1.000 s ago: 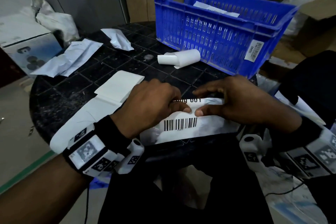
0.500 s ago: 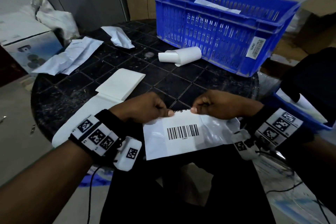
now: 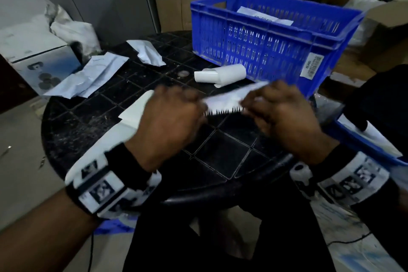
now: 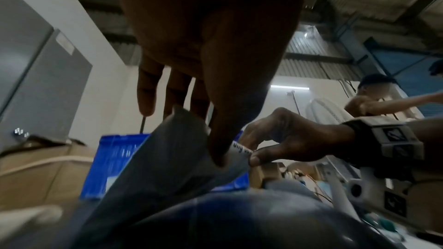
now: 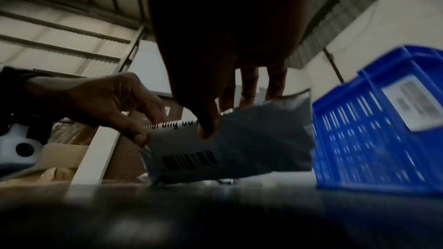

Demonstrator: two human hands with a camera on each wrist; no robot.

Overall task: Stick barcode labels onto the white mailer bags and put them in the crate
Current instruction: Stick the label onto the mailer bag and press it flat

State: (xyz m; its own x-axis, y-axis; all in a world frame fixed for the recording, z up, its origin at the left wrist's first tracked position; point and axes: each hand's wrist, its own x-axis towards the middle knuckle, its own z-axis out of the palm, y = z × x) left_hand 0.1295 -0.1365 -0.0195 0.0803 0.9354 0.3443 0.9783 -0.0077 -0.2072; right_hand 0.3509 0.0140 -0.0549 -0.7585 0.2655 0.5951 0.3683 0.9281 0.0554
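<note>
Both hands hold one thin white plastic mailer bag (image 3: 223,102) in the air above the near middle of the dark round grid-patterned tabletop (image 3: 92,121), short of the crate. Left hand (image 3: 167,117) pinches its top edge between thumb and fingertips; right hand (image 3: 284,115) pinches the same edge just beside it. A barcode label (image 5: 189,159) is already stuck on the bag's face.

Risk, as a judgement: the film is limp and held only along one edge, so it may fold on itself or snag the near rim of the crate and drop on the tabletop. Head view is motion-blurred.

Blue slotted plastic crate (image 3: 265,51) stands at the far right edge of the tabletop; at least one labelled white bag (image 3: 262,15) lies inside, the rest of its floor is hidden. A white roll of label stock (image 3: 220,75) lies just in front of the crate.
</note>
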